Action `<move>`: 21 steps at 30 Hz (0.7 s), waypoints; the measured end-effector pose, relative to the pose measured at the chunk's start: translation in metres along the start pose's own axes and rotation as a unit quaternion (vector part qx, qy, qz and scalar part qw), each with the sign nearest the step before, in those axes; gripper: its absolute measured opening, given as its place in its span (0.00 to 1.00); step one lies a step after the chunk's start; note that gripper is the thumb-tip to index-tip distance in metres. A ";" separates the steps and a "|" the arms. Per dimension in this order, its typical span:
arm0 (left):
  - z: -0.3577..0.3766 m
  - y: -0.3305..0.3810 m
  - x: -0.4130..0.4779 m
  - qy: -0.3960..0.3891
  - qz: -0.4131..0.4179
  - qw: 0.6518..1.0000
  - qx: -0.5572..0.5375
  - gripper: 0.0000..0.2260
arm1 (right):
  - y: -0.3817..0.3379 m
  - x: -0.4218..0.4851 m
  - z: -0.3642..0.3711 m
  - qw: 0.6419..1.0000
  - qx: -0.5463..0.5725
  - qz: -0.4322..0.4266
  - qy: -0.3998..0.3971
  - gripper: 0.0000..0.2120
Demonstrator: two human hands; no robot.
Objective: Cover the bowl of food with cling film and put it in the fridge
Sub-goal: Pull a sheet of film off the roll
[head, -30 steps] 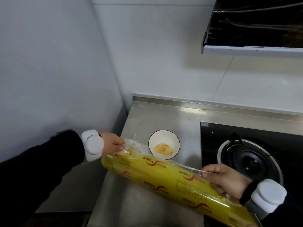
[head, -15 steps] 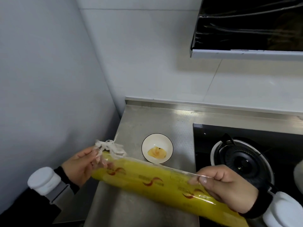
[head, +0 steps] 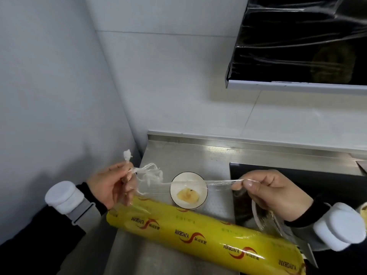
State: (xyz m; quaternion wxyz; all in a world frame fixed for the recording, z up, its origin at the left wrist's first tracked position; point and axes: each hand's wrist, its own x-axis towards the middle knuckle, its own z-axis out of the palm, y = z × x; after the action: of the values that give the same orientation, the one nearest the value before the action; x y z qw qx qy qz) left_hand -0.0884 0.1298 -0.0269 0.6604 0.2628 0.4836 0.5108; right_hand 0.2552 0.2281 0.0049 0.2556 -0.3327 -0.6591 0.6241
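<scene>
A small white bowl (head: 188, 190) with a dark rim and yellow food in it stands on the steel counter (head: 184, 153). In front of it lies a long yellow roll of cling film (head: 200, 233), slanting down to the right. My left hand (head: 111, 187) pinches the bunched, stringy left end of the loose film (head: 151, 175). My right hand (head: 272, 191) pinches the film's right end. The clear sheet stretches between both hands, raised above the roll and across the bowl's near side.
A black gas hob (head: 297, 175) sits right of the bowl, partly hidden by my right hand. A black range hood (head: 297, 46) hangs above it. White walls (head: 59, 86) close the corner at left and back. Left of the counter the surface drops away.
My right hand has let go of the roll and now pinches the film. Both hands have lifted and spread the film out from the roll, which now lies lower on the counter.
</scene>
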 end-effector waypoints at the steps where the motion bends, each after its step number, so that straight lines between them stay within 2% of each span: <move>1: 0.002 0.003 0.007 -0.002 -0.008 1.000 0.030 0.26 | 0.000 0.006 -0.001 1.000 -0.013 -0.006 0.005 0.11; 3: 0.006 0.007 0.019 -0.009 -0.030 0.991 0.134 0.32 | 0.002 0.018 -0.001 0.999 -0.047 -0.009 0.018 0.10; 4: 0.008 0.010 0.025 -0.015 -0.034 0.974 0.224 0.36 | 0.004 0.024 -0.001 0.998 -0.060 -0.005 0.028 0.10; 6: 0.016 0.016 0.038 -0.026 -0.028 0.903 0.429 0.43 | 0.009 0.036 -0.001 0.996 -0.074 0.015 0.054 0.11; 8: 0.025 0.018 0.054 -0.052 -0.038 0.810 0.583 0.49 | 0.018 0.049 -0.002 0.992 -0.086 0.043 0.081 0.11; 9: 0.030 0.019 0.059 -0.065 -0.050 0.773 0.630 0.44 | 0.021 0.055 -0.002 0.990 -0.095 0.048 0.095 0.12; 11: 0.041 0.017 0.071 -0.064 -0.062 0.731 0.676 0.16 | 0.028 0.063 -0.002 0.984 -0.121 0.051 0.123 0.14; 12: 0.042 0.016 0.079 -0.060 -0.062 0.727 0.681 0.13 | 0.032 0.067 -0.003 0.980 -0.135 0.054 0.133 0.15; 13: 0.045 0.016 0.085 -0.055 -0.064 0.728 0.680 0.16 | 0.037 0.071 -0.003 0.978 -0.145 0.060 0.141 0.16; 17: 0.052 0.013 0.105 -0.041 -0.069 0.741 0.667 0.16 | 0.054 0.081 -0.003 0.960 -0.189 0.077 0.192 0.15; 20: 0.052 0.004 0.116 -0.033 -0.068 0.815 0.575 0.09 | 0.064 0.088 -0.002 0.940 -0.253 0.077 0.217 0.15; 21: 0.052 0.002 0.119 -0.038 -0.072 0.828 0.554 0.09 | 0.068 0.091 -0.002 0.934 -0.270 0.078 0.221 0.15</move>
State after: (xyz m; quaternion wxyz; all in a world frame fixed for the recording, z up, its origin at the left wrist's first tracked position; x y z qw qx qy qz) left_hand -0.0406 0.2490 -0.0484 0.4569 0.5682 0.6774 0.0975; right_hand 0.2057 0.2979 -0.0692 0.2458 -0.5690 -0.7015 0.3517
